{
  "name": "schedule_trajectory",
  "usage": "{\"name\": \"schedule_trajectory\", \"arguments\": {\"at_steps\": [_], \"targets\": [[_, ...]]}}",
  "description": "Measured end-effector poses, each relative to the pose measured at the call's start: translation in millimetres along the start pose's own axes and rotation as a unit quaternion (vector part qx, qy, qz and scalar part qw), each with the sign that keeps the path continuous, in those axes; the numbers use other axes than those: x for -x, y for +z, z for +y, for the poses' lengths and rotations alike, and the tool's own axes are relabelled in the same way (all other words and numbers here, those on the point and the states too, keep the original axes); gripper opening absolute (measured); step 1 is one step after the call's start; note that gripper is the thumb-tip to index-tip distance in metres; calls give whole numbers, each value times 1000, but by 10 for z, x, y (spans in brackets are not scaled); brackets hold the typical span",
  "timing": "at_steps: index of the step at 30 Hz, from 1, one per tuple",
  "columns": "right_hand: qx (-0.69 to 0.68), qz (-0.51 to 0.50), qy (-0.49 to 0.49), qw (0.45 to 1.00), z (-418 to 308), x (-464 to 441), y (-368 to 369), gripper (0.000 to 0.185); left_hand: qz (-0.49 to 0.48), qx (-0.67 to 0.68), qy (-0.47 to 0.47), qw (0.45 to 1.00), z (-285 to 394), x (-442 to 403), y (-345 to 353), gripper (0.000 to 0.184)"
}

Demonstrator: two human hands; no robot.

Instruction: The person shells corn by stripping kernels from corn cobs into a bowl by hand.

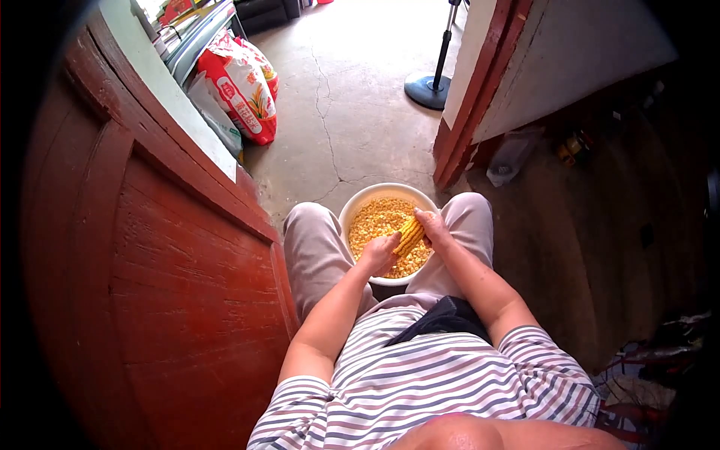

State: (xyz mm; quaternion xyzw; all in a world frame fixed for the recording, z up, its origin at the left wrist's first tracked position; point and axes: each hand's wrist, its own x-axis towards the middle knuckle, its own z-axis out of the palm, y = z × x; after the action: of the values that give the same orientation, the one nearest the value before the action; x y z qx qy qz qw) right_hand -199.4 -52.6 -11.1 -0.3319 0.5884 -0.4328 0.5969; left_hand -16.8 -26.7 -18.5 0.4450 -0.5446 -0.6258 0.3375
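Between my knees stands a white basin with loose yellow corn kernels in it. Over the kernels I hold a yellow corn cob, tilted with its upper end to the right. My left hand is closed around the cob's lower left side. At the upper right end, my right hand grips the same cob, thumb along it. Parts of the cob are hidden behind the fingers.
A red wooden door stands close on my left. Ahead, a red and white sack leans by a table, and a black stand base rests on the cracked concrete floor. A clear plastic bag lies right of the door frame.
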Motion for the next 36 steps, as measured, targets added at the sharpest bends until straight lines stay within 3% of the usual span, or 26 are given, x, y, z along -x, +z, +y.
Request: {"name": "schedule_trajectory", "arguments": {"at_steps": [2, 15, 17, 18, 20, 21, 23, 24, 26, 36], "targets": [[33, 0, -25, 999, -7, 9, 32, 35, -73, 53, -146, 985, 270, 61, -6, 38], [-12, 32, 6, 999, -111, 52, 53, 34, -78, 137, -91, 983, 64, -24, -32, 33], [6, 22, -10, 1000, -67, 0, 23, 34, -13, 4, 2, 1000, -209, -165, -78, 36], [6, 22, -9, 1000, -52, 0, 13, 34, -13, 4, 1, 1000, -234, -178, -89, 36], [-24, 13, 6, 1000, -34, 5, -5, 31, -46, 86, -118, 988, -195, -209, -106, 39], [-24, 14, 7, 1000, -40, 11, -2, 31, -47, 86, -119, 988, -41, -164, -91, 39], [-9, 26, 21, 999, -49, 18, 16, 32, -48, -195, -93, 975, 213, -71, -62, 44], [-9, 27, 22, 999, -49, 15, 14, 32, -49, -195, -94, 975, 164, -87, -63, 44], [-8, 7, 40, 999, -50, 17, 3, 33, 8, -306, -3, 952, 48, -103, -56, 45], [5, 12, 26, 1000, 12, -17, -8, 35, 13, -401, 13, 916, 130, -26, 10, 42]]}}
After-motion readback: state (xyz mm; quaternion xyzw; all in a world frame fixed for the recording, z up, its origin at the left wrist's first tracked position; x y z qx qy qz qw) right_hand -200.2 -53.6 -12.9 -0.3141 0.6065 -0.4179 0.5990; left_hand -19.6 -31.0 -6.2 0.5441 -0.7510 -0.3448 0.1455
